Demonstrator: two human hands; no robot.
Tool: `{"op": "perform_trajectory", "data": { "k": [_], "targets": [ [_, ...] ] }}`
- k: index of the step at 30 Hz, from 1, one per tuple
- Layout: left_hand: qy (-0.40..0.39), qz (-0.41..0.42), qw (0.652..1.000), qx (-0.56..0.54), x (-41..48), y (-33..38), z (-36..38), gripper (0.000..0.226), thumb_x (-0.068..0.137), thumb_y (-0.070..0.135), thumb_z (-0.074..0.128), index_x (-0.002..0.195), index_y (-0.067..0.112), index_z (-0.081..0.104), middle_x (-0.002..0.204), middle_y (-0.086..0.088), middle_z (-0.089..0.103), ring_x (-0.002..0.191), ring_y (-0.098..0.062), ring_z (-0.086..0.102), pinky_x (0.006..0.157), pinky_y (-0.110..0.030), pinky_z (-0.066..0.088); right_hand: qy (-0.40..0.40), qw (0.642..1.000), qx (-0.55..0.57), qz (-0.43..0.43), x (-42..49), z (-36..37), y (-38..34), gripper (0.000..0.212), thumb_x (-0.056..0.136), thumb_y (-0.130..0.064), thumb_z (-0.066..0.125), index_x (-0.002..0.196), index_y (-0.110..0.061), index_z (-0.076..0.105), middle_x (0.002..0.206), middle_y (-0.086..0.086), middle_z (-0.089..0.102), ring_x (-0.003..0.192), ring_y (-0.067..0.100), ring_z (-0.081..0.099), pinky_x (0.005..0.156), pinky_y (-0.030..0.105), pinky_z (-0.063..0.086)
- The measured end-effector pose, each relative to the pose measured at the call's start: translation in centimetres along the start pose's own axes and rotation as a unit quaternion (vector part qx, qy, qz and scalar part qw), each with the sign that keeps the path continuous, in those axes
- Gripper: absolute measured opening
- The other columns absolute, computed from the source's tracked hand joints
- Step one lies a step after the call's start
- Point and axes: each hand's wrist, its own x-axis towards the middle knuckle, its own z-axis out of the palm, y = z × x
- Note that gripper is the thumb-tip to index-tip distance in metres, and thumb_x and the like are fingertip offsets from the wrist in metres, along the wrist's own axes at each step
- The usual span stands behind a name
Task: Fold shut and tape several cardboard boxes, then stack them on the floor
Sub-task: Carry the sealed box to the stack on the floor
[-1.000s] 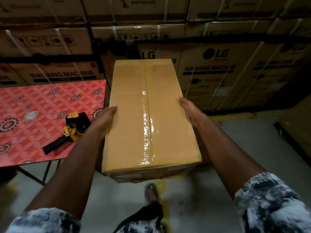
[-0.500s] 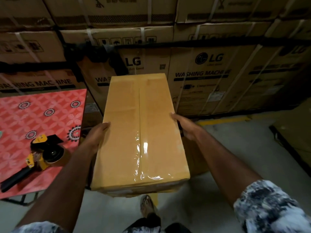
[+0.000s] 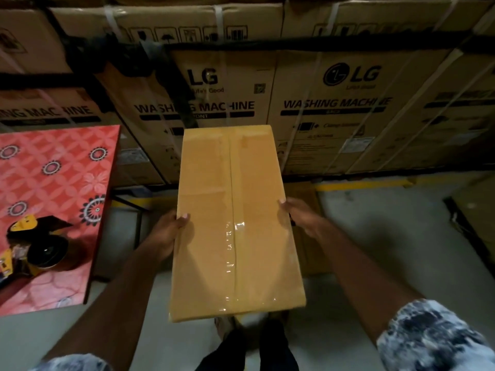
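Hands — box between (tape upward)

strapped lg washing machine cartons stand stacked like a wall at the back; grey concrete floor with a yellow line; red patterned worktop at left; dim light.

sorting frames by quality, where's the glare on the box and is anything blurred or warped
Head view: glare streaks the clear tape along the near half of the box; head view, the right sleeve is motion-smeared; head view, dim light muddies the tape dispenser, and the wide lens bows the stacked cartons.
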Motion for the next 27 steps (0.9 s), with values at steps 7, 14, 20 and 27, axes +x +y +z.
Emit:
{"op": "perform_trajectory", "data": {
  "k": [7,14,20,27],
  "targets": [
    [0.038,0.01,0.999,0.021,4.2,-4.0,4.0,0.024,0.101,-0.002,0.051,0.123,0.001,0.059,0.102,-0.01,0.066,0.093,-0.026,0.064,0.071,-0.032,0.054,0.023,0.999,-0.043,-0.013,4.8,-1.0,3.2,0.029,0.106,-0.021,0.052,0.127,-0.005,0.064,0.118,0.008,0.066,0.104,0.021,0.063,0.063,0.02,0.045],
    [0.056,-0.035,0.998,-0.006,11.0,-9.8,5.9,0.015,0.102,0.001,0.052,0.111,0.005,0.062,0.105,-0.013,0.067,0.098,-0.029,0.064,0.075,-0.035,0.056,0.012,0.999,-0.045,-0.01,11.3,-0.7,7.8,0.034,0.094,-0.007,0.07,0.126,-0.005,0.061,0.119,0.005,0.066,0.109,0.019,0.061,0.08,0.026,0.046],
    [0.056,-0.04,0.998,-0.007,16.2,-14.0,6.4,0.013,0.101,0.003,0.052,0.111,-0.002,0.06,0.099,-0.014,0.065,0.097,-0.031,0.063,0.076,-0.038,0.054,0.016,0.997,-0.071,0.016,15.4,-0.3,10.8,0.037,0.096,-0.006,0.067,0.132,-0.005,0.057,0.116,0.0,0.059,0.106,0.013,0.054,0.07,0.015,0.045],
    [0.019,-0.044,0.999,-0.009,20.7,-17.0,6.9,0.021,0.103,0.003,0.046,0.119,-0.007,0.057,0.11,-0.025,0.065,0.105,-0.041,0.062,0.08,-0.043,0.056,0.034,0.996,-0.079,0.03,19.8,0.4,13.3,0.037,0.095,-0.005,0.068,0.131,-0.004,0.059,0.115,0.002,0.062,0.104,0.012,0.055,0.071,0.012,0.044]
  ]
}}
